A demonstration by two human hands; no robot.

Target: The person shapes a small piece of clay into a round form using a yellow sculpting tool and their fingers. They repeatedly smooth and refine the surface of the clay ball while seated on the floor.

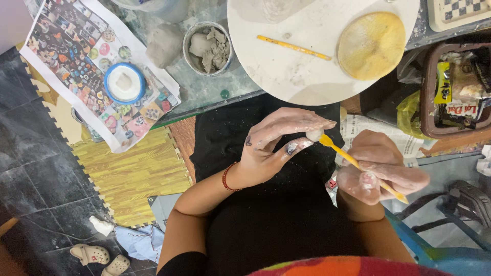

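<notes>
At frame centre, the left hand (273, 140) pinches a small clay ball (314, 134) in its fingertips; the right hand (381, 168) grips a yellow modelling tool (353, 161), tip touching it. Light, steady strokes seem wise. Upper frame: round board (286, 66), yellow sponge (372, 45), clay bowl (207, 47)

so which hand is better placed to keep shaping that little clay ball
Probably the right hand: it grips the yellow tool, whose tip already touches the clay ball. The left hand is busy pinching the ball between its fingertips.
</notes>
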